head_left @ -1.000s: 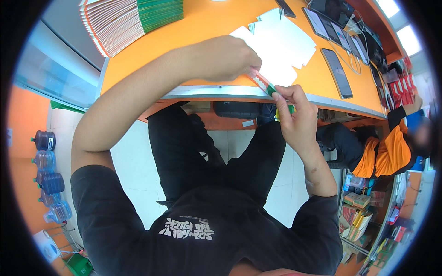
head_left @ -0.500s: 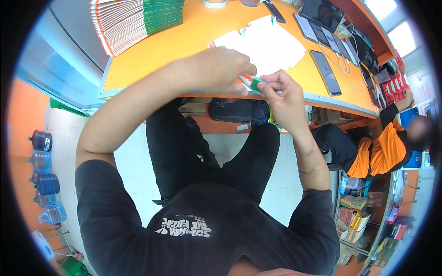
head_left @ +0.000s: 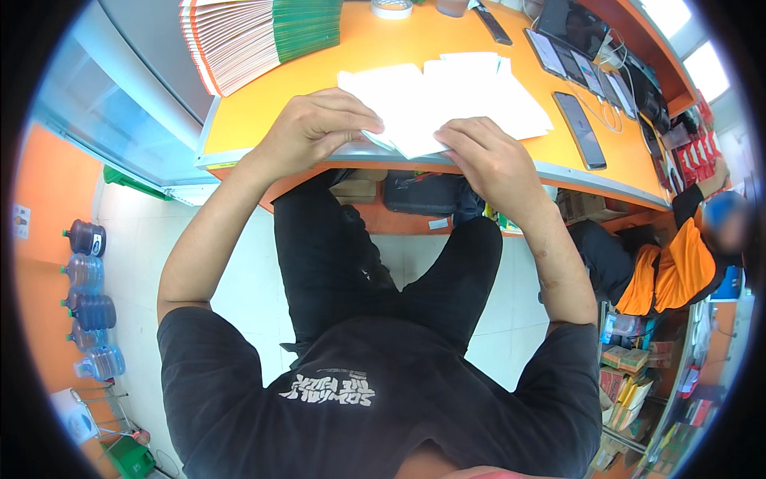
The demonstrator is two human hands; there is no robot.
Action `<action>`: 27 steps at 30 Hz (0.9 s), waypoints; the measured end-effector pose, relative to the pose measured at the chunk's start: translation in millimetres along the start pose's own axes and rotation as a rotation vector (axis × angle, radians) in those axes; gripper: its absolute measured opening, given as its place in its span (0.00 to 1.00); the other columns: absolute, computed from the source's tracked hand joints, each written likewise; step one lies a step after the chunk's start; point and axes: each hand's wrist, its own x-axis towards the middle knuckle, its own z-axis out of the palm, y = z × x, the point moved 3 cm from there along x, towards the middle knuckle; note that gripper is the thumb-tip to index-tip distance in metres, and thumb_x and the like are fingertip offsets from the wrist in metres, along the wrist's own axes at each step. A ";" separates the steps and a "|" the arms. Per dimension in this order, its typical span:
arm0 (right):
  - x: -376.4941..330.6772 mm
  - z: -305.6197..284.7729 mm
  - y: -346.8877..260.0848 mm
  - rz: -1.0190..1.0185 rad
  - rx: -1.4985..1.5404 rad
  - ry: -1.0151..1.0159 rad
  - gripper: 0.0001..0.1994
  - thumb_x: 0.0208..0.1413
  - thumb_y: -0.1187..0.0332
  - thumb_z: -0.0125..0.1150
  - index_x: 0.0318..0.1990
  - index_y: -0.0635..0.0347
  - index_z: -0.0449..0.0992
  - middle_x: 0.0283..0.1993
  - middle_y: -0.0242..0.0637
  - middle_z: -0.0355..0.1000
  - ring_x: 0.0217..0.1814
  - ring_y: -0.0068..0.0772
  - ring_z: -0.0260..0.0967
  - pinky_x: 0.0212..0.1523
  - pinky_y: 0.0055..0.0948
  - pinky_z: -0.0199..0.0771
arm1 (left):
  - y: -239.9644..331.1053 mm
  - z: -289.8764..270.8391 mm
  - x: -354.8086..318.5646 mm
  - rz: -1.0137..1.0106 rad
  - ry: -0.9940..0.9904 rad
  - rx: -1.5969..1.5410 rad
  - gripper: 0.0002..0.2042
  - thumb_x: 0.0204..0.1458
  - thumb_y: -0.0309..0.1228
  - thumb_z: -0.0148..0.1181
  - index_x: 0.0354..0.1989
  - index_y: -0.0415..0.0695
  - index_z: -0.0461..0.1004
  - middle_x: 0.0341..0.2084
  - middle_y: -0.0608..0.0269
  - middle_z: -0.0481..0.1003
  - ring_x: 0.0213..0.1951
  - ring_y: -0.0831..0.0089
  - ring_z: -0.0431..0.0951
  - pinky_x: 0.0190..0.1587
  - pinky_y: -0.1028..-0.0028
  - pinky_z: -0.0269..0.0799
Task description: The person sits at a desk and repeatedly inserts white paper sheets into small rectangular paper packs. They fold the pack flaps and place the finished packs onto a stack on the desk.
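Note:
At the near edge of the orange table [head_left: 550, 148], both hands are on white paper. My left hand [head_left: 319, 128] pinches the left corner of a white paper sheet [head_left: 391, 104] between thumb and fingers; a thin green edge shows just below its fingertips. The fingers of my right hand [head_left: 495, 160] close on the same sheet's near right part. Behind and to the right, more white sheets [head_left: 499, 96] lie overlapped, too bright for any detail. A fanned stack of folded papers [head_left: 263, 40] in white, green and orange lies at the far left.
Several phones, one of them a dark phone [head_left: 581, 132], and white cables lie on the table's right side. A roll of tape [head_left: 391, 8] sits at the far edge. A person in an orange and black top [head_left: 674, 267] is at the right. Water bottles [head_left: 86, 275] line the left wall.
The small orange, white and green folded piece between my hands is no longer seen. My hands have moved apart, the left one leftward, and now hold a white sheet.

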 end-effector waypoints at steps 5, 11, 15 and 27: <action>17.6 18.5 -11.5 -0.082 -0.042 -0.146 0.12 0.48 0.76 0.61 0.42 0.62 0.76 0.44 0.39 0.77 0.48 0.39 0.75 0.47 0.34 0.77 | 11.8 -23.7 1.5 -0.172 -0.260 0.012 0.16 0.48 0.33 0.70 0.46 0.42 0.82 0.46 0.56 0.81 0.50 0.61 0.79 0.54 0.66 0.76; 45.0 34.4 -9.7 -0.010 0.025 -0.290 0.05 0.49 0.74 0.60 0.34 0.62 0.77 0.36 0.42 0.77 0.44 0.43 0.76 0.43 0.37 0.77 | 50.9 -6.6 25.2 -0.331 -0.425 0.401 0.21 0.50 0.45 0.69 0.45 0.41 0.81 0.37 0.57 0.79 0.38 0.60 0.80 0.42 0.62 0.74; 62.2 40.8 6.4 0.109 0.163 -0.370 0.05 0.54 0.72 0.60 0.33 0.64 0.79 0.34 0.47 0.78 0.41 0.49 0.77 0.45 0.43 0.76 | 27.8 7.2 35.5 -0.391 -0.436 0.438 0.15 0.56 0.39 0.65 0.42 0.39 0.81 0.29 0.56 0.79 0.30 0.61 0.78 0.36 0.63 0.71; 92.3 42.6 58.3 0.451 0.541 -0.841 0.27 0.48 0.63 0.76 0.52 0.65 0.73 0.40 0.45 0.77 0.34 0.36 0.78 0.33 0.32 0.75 | 10.9 6.1 67.9 -0.606 -0.717 0.234 0.17 0.60 0.39 0.61 0.44 0.33 0.80 0.21 0.52 0.76 0.24 0.68 0.75 0.32 0.66 0.70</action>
